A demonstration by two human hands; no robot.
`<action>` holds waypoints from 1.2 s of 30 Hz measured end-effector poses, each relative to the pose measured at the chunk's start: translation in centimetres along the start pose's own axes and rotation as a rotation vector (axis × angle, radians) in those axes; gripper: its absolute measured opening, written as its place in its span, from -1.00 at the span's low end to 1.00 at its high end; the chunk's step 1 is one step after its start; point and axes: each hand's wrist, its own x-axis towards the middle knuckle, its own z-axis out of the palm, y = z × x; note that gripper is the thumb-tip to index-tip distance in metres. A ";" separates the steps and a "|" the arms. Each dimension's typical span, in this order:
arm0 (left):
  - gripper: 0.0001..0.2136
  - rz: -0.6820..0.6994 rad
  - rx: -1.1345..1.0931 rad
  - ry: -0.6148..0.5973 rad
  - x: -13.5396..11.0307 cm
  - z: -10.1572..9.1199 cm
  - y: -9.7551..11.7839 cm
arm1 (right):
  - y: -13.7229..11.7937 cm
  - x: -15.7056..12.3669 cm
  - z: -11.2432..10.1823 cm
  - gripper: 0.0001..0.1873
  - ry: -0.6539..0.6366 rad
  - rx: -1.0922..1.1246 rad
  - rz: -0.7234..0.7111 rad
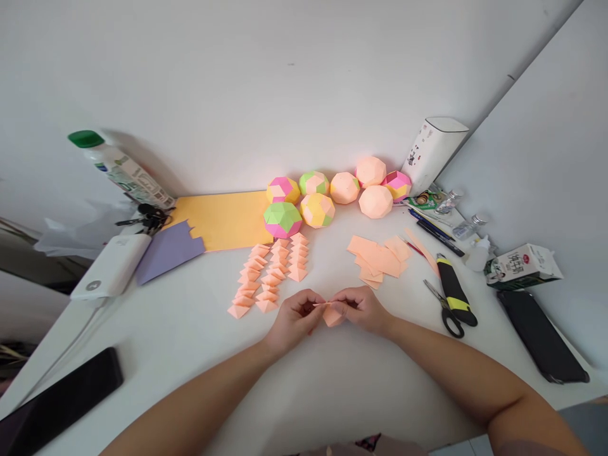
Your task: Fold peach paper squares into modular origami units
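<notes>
Between my two hands is a small peach paper piece (pixel 334 315), partly folded, above the front of the white table. My left hand (pixel 295 318) pinches its left edge between thumb and fingers. On the other side, my right hand (pixel 363 309) grips it with the thumb pressed on its face. Some of the piece is covered by my fingers. Left of my hands lie several folded peach paper units (pixel 268 278) in three overlapping rows. Flat peach paper pieces (pixel 379 259) are spread in a loose pile beyond my right hand.
Several many-sided paper balls (pixel 317 210) stand by the wall. Yellow paper (pixel 228 218) and purple paper (pixel 168 254) lie left. Scissors (pixel 446 310), a utility knife (pixel 456 291), a milk carton (pixel 522 266) and a black phone (pixel 544 335) are right. A white bottle (pixel 126 168) leans back left.
</notes>
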 end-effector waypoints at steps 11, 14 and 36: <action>-0.85 -0.012 -0.160 0.124 0.0 -0.2 -0.8 | -0.4 -0.1 -0.3 -0.77 -0.007 0.063 0.055; -0.87 0.029 -0.214 0.097 0.0 -0.3 -0.7 | -0.4 -0.1 -0.2 -0.78 -0.006 0.065 0.052; -0.88 -0.067 0.018 0.001 -0.2 0.2 0.8 | -0.6 -0.3 0.1 -0.91 0.057 0.053 0.020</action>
